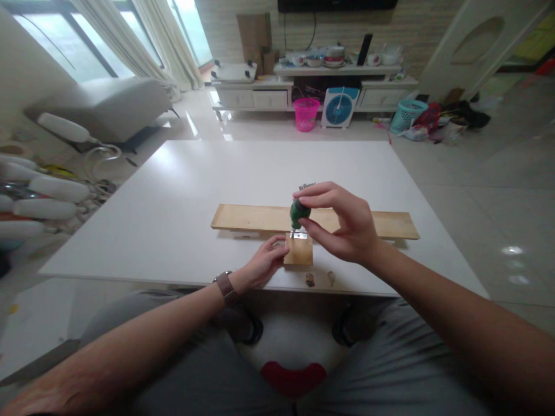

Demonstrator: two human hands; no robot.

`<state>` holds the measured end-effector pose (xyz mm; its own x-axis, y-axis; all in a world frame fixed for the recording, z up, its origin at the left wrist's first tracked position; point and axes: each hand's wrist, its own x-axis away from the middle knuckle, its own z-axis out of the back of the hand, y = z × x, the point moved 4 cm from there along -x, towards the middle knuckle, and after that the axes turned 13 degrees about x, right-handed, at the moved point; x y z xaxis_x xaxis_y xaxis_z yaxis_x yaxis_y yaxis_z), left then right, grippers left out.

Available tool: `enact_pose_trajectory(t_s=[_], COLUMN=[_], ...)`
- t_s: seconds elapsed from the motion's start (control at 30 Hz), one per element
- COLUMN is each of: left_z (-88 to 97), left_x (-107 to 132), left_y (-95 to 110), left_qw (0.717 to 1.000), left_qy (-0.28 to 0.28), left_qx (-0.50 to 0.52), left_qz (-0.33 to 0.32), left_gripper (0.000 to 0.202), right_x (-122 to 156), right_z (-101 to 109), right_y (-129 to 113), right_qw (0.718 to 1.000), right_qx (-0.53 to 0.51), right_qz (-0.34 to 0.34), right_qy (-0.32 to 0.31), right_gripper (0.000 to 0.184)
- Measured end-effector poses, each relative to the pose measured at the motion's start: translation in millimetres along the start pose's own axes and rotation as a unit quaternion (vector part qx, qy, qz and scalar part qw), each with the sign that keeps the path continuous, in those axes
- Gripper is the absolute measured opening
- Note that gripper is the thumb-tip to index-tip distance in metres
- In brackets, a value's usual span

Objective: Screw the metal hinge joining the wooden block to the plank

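My right hand grips a stubby green screwdriver by its handle, fingertips at the top and thumb at the side. Its shaft points down at a metal hinge on the far edge of a small wooden block. My left hand is closed on the left side of that block, steadying it on the table. Just behind the block lies a long wooden board, running left to right and partly hidden by my right hand. Screw heads are too small to make out.
On the white table, a small cartoon-figure sticker and a pale small piece lie by the near edge. Some small dark items are beyond the board. A pink basket and a blue fan stand across the floor.
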<state>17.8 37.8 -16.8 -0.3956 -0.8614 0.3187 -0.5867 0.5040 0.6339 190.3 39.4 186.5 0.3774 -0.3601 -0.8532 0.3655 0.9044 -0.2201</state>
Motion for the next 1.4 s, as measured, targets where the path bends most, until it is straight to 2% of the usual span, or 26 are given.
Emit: enact_pose_trajectory(t_s=[0.17, 0.37, 0.63, 0.87, 1.13, 1.4], left_z=[-1.0, -4.5, 0.2, -3.6, -3.4, -6.2], left_x=[1.7, 2.6, 0.7, 2.4, 2.7, 3.5], left_y=[2.2, 3.0, 0.9, 1.9, 2.4, 4.0], left_qw=[1.000, 1.000, 1.000, 1.000, 1.000, 1.000], left_qy=[0.003, 0.009, 0.004, 0.008, 0.006, 0.008], left_qx=[-0.002, 0.000, 0.003, -0.003, 0.007, -0.005], left_qz=[-0.002, 0.004, 0.000, 0.007, 0.000, 0.008], left_gripper=[0.046, 0.046, 0.048, 0.046, 0.045, 0.047], right_x=[-1.3, 1.3, -1.6, 2.0, -0.9, 2.2], right_z=[2.3, -1.0, 0.9, -1.4, 1.0, -0.9], right_y=[1.4, -0.1, 0.4, -1.1, -0.7, -1.7], right_qw=[0.999, 1.000, 0.998, 1.000, 0.999, 1.000], right_qx=[0.032, -0.014, 0.069, -0.007, 0.053, -0.012], right_qz=[0.004, -0.006, -0.002, 0.009, 0.013, -0.007], right_qy=[0.014, -0.007, -0.005, -0.026, -0.005, -0.011], right_gripper=[0.026, 0.033, 0.025, 0.038, 0.028, 0.035])
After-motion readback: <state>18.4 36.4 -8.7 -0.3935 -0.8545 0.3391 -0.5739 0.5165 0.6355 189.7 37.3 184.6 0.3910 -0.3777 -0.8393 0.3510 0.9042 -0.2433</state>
